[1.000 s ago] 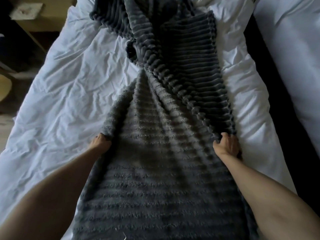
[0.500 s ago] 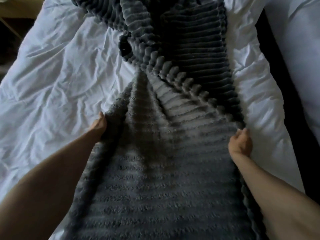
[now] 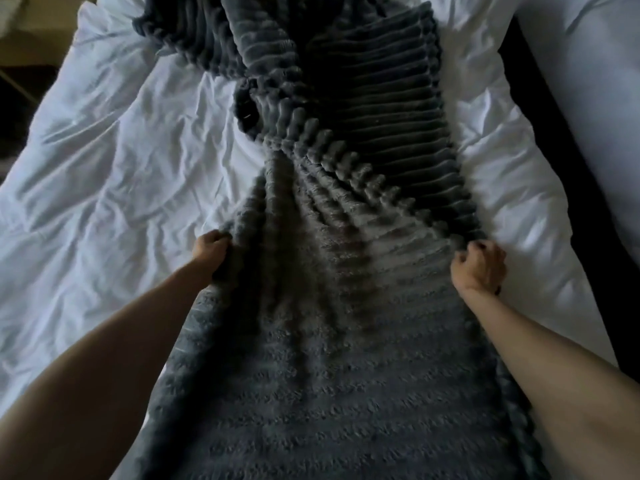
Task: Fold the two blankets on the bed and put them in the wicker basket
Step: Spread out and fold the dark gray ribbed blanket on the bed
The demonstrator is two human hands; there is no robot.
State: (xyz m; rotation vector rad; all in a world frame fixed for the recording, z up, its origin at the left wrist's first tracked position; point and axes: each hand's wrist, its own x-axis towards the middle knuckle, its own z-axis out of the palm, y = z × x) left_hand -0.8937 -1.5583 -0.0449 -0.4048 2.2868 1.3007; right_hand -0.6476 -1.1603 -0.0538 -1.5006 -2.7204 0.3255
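Note:
A dark grey ribbed blanket point(image 3: 346, 358) lies lengthwise down the middle of the white bed point(image 3: 114, 174). Its far part is twisted and bunched, with a fold running diagonally across. My left hand point(image 3: 210, 249) grips the blanket's left edge. Across from it, my right hand point(image 3: 479, 266) is closed on the right edge, at about the same height. Between the two hands the fabric is pulled into wrinkles. I see only one blanket, and no wicker basket is in view.
Crumpled white bedding spreads on both sides of the blanket. A dark gap point(image 3: 568, 174) at the right separates this bed from another white bed point(image 3: 595, 64). Dark floor and furniture point(image 3: 20, 46) show at the top left.
Both hands have slid forward along the blanket's edges and moved wider apart, still gripping it. The view has shifted forward up the bed.

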